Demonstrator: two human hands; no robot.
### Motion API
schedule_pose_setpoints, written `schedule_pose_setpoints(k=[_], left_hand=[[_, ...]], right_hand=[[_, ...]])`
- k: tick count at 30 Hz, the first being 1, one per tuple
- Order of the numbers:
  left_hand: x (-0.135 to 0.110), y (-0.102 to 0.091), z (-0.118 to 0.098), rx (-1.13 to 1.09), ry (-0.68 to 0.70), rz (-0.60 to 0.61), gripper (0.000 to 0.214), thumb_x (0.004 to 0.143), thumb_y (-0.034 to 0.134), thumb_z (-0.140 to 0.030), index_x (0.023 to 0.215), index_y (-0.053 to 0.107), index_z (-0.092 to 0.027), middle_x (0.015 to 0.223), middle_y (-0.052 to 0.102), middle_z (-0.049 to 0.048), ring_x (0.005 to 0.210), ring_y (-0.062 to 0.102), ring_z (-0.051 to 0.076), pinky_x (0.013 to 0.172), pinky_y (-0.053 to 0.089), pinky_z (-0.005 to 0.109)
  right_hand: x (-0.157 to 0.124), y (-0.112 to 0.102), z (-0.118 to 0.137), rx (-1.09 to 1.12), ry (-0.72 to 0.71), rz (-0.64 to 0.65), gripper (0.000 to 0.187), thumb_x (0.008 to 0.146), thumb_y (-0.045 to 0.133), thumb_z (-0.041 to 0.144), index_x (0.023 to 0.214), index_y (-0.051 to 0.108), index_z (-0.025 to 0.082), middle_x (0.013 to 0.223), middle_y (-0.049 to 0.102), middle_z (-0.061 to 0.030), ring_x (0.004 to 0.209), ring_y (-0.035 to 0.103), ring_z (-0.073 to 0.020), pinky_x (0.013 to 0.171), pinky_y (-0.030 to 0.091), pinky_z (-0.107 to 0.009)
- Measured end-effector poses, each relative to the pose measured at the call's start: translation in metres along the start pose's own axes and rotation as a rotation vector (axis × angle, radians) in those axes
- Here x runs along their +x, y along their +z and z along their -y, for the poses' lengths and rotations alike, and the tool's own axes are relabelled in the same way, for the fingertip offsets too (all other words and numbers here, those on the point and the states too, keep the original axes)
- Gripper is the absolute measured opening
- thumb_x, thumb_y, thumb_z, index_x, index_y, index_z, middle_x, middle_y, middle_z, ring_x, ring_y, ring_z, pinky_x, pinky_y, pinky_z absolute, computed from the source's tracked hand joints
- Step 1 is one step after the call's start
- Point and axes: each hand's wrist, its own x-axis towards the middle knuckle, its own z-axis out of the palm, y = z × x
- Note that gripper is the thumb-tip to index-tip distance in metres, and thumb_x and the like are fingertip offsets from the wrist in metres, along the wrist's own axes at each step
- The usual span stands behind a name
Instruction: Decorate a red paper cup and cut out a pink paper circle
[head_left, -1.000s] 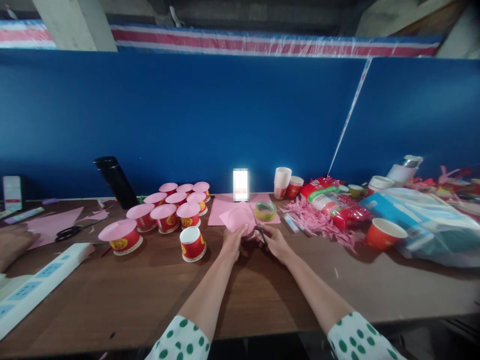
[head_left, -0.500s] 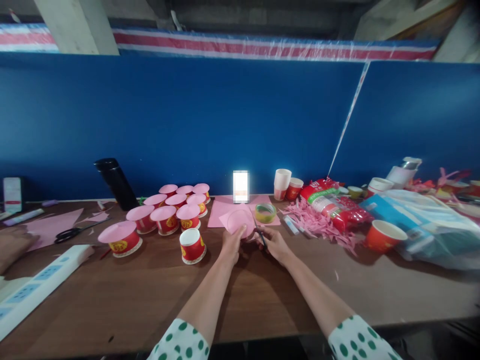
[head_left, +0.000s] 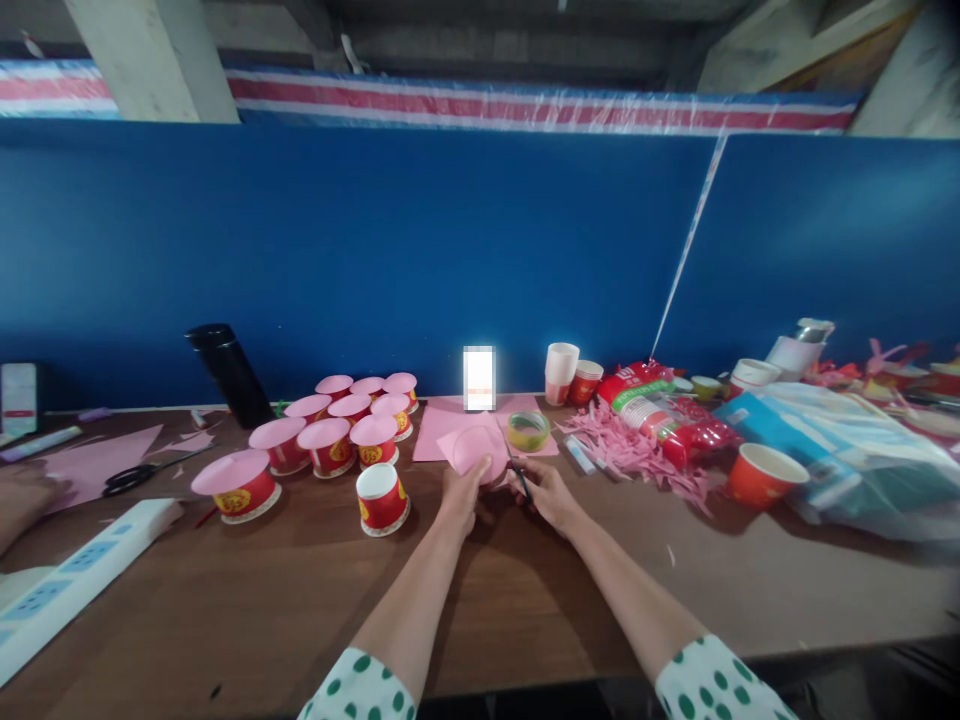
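My left hand [head_left: 465,492] is closed on a piece of pink paper [head_left: 474,450] that bears a drawn circle, its thumb lying on top. In my right hand [head_left: 549,492] is a pair of scissors [head_left: 517,470], the blades pointing away from me along the paper's right edge. Whether the blades are apart is too small to tell. Just beyond the hands lie a roll of tape [head_left: 528,431] and a larger pink sheet [head_left: 431,430]. To the left, an uncovered red paper cup [head_left: 382,505] stands upside down near several red cups topped with pink paper discs [head_left: 324,434].
At left are a power strip [head_left: 82,570], black scissors [head_left: 135,478], a black flask [head_left: 229,375] and another person's hand [head_left: 26,500]. On the right lie pink paper strips [head_left: 630,445], a red package [head_left: 660,400], an orange cup [head_left: 765,475] and a plastic bag [head_left: 855,460].
The view has shifted slightly. Both hands keep their hold on the pink paper and the scissors, and the paper looks turned a little.
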Motion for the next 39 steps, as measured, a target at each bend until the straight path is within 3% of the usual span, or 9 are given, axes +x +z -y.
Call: schedule_pose_setpoints(k=[9, 26, 39], left_hand=[[0.007, -0.006, 0.006, 0.056, 0.055, 0.007, 0.04, 0.052, 0.077, -0.031, 0.082, 0.063, -0.008, 0.071, 0.068, 0.0094, 0.059, 0.064, 0.02, 0.051, 0.051, 0.027], [0.007, -0.007, 0.003, 0.071, 0.07, 0.031, 0.04, 0.053, 0.076, -0.033, 0.081, 0.065, -0.007, 0.067, 0.068, 0.0082, 0.054, 0.062, 0.016, 0.049, 0.049, 0.024], [0.018, -0.015, 0.015, 0.155, 0.138, 0.052, 0.045, 0.055, 0.074, -0.039, 0.086, 0.066, -0.007, 0.076, 0.069, 0.0123, 0.065, 0.065, 0.021, 0.055, 0.05, 0.028]], right_hand=[[-0.001, 0.001, 0.002, 0.035, 0.017, -0.014, 0.038, 0.064, 0.068, 0.036, 0.096, 0.063, 0.015, 0.055, 0.053, 0.0036, 0.042, 0.047, -0.0061, 0.032, 0.026, -0.013], [-0.003, 0.003, 0.006, 0.045, 0.012, -0.014, 0.038, 0.065, 0.067, 0.038, 0.095, 0.063, 0.014, 0.055, 0.052, 0.0036, 0.042, 0.046, -0.0059, 0.032, 0.025, -0.014], [0.001, 0.0, -0.002, 0.012, -0.021, 0.006, 0.041, 0.067, 0.064, 0.04, 0.099, 0.061, 0.015, 0.058, 0.055, 0.0035, 0.042, 0.049, -0.0065, 0.034, 0.03, -0.015]])
